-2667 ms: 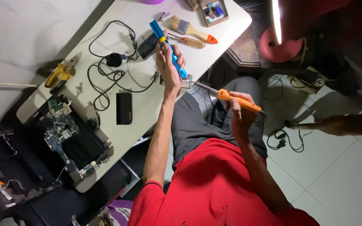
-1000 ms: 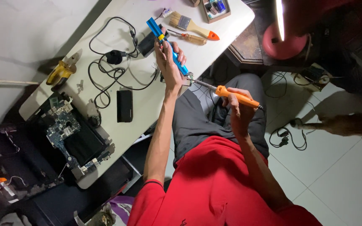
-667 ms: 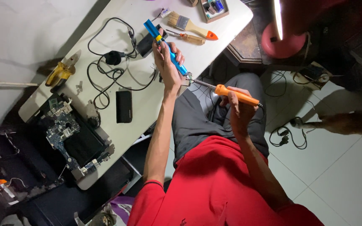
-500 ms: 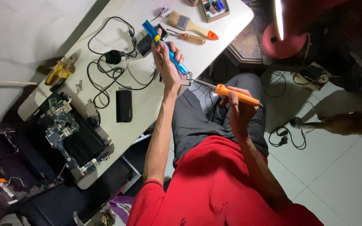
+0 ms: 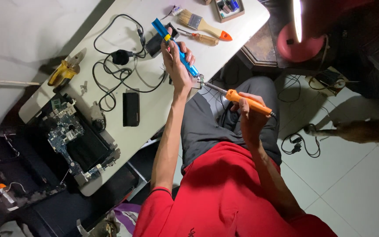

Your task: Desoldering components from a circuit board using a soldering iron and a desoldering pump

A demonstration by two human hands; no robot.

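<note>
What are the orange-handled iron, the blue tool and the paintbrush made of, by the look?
Soldering iron in the right hand: glossy orange handle, likely plastic; thin grey shaft, apparently metal. Blue tool in the left hand: shiny blue barrel with a yellow band, plastic or coated metal, cannot tell. Paintbrush: pale, probably wooden handle, orange tip, bright metal-looking ferrule.

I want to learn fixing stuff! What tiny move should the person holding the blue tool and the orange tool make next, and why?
Probably steady both tools and ease the metal tip of the orange-handled soldering iron, held in the right hand, closer to the end of the blue pen-shaped plastic tool in the left hand. The two ends already almost meet above the edge of the white table.
</note>
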